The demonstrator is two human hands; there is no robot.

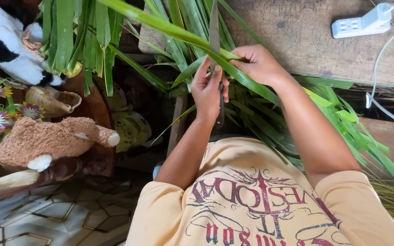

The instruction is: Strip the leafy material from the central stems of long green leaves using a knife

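both hands (208,89) (258,64) pinching long leaf (169,28) w/ blade (214,32), plush toys (46,141) left

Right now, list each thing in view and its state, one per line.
Left hand: gripping a knife, thumb against its blade.
Right hand: pinching a long green leaf.
Knife: upright, blade pointing away from the person.
Long green leaf: stretched taut across the blade.
Leaf pile: loose, spread over the wooden table.
Power strip: lying on the table, cable attached.
Brown stuffed toy: lying on its side.
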